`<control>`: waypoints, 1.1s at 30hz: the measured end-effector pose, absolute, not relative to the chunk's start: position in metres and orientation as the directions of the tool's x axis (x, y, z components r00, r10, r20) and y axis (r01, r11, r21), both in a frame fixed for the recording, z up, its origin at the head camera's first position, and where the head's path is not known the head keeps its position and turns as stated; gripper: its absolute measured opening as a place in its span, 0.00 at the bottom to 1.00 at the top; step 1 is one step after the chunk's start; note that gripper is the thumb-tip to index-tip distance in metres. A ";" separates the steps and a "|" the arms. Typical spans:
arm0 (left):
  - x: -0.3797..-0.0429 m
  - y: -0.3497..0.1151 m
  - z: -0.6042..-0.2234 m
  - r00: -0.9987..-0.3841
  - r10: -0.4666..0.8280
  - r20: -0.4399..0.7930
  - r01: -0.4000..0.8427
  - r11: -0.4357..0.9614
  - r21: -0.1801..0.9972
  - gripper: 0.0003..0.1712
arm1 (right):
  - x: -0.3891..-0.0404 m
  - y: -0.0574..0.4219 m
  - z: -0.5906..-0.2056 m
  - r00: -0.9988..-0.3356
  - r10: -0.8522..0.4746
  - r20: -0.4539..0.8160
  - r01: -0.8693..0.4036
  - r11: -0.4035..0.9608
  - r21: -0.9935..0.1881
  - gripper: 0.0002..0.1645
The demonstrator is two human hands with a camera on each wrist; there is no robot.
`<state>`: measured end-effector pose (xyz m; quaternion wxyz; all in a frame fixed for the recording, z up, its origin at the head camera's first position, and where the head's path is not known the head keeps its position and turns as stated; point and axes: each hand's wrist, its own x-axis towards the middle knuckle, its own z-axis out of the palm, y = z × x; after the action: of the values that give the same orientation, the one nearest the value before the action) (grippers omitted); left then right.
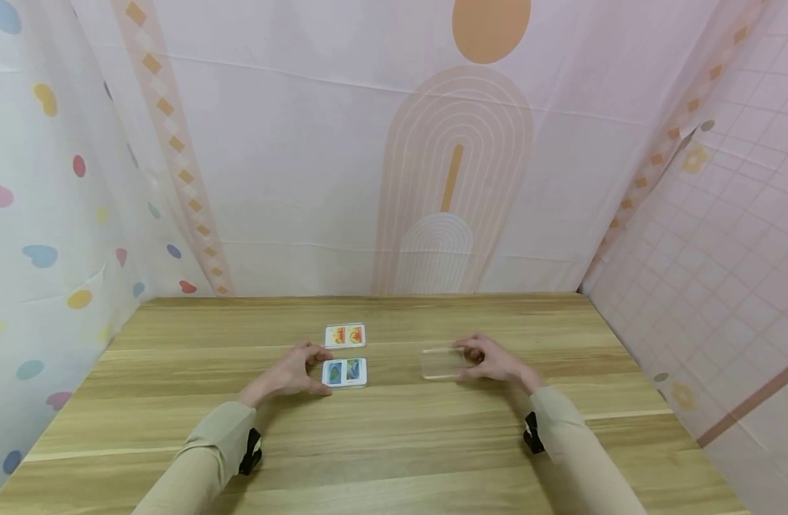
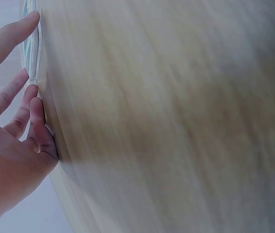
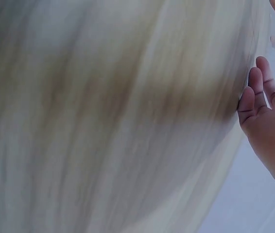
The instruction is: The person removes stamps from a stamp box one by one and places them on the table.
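My left hand is at the left end of a clear case of picture cards, whose top card shows two blue-green pictures. In the head view its thumb is at the near corner and its fingertips at the far corner. The left wrist view shows the thumb against the edge of this card case. To the right, my right hand holds a flat, clear plastic case by its right end, thumb on the near side and fingers on the far side. Through that case the wood grain shows.
Just behind the blue-green cards lies a second card case with orange and red pictures. Everything lies on a wood-grain table. Patterned curtains hang behind the table and along both sides.
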<state>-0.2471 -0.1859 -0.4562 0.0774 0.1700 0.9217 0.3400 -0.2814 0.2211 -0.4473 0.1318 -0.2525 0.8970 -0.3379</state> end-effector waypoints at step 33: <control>-0.247 -0.186 -0.456 -0.932 0.361 -0.044 0.242 0.705 0.666 0.37 | -0.279 0.239 -0.447 -0.850 -0.510 -0.132 -0.293 0.666 -0.686 0.37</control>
<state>-0.2471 -0.1856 -0.4558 0.0856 0.1638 0.9194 0.3472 -0.2789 0.2391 -0.4474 0.1585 -0.2232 0.8987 -0.3425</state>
